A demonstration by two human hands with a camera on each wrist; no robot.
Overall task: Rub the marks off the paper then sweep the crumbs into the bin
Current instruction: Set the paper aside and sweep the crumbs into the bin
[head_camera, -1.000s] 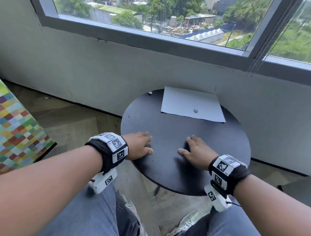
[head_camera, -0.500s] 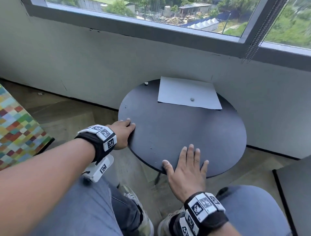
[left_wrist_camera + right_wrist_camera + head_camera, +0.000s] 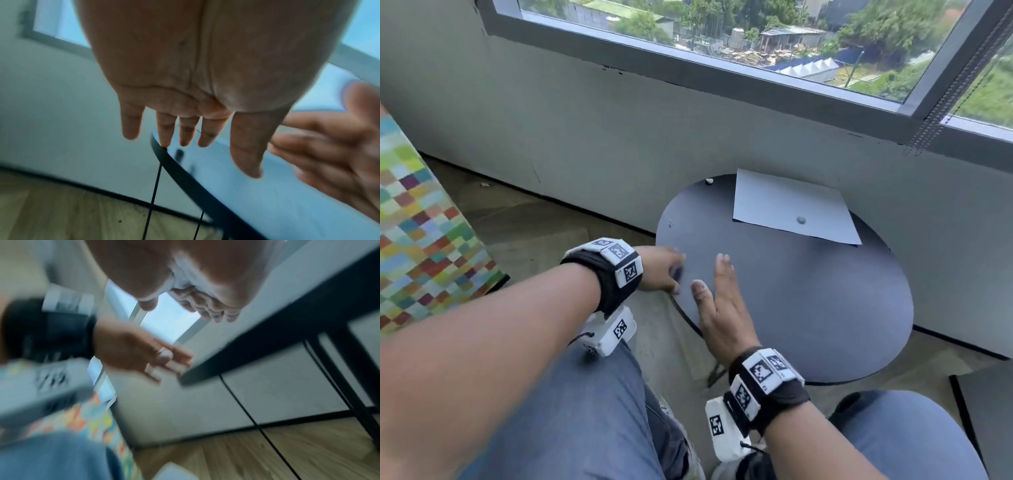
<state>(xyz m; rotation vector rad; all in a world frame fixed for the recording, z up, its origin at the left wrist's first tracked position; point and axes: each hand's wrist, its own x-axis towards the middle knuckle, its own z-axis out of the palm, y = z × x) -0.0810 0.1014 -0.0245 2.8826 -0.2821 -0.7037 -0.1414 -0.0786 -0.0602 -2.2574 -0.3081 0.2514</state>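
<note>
A white paper (image 3: 787,205) lies at the far side of the round black table (image 3: 808,308), with a small grey lump (image 3: 801,219) on it. Another small white lump (image 3: 709,181) sits on the table's far left rim. My left hand (image 3: 666,270) is at the table's left edge, fingers (image 3: 185,129) straight and empty. My right hand (image 3: 717,301) lies on the near-left part of the top, fingers straight and pointing forward, a short way from the left hand. It holds nothing. No bin is in view, and the crumbs are too small to make out.
A grey wall under a window stands right behind the table. A colourful chequered cushion (image 3: 421,240) is at the left, above the wooden floor (image 3: 544,233). A dark flat surface (image 3: 983,428) is at the lower right. My knees in jeans (image 3: 592,428) are below the table's near edge.
My right hand has slid left along the near part of the table toward the left hand. The left hand went from the front of the top to the left edge and stays there.
</note>
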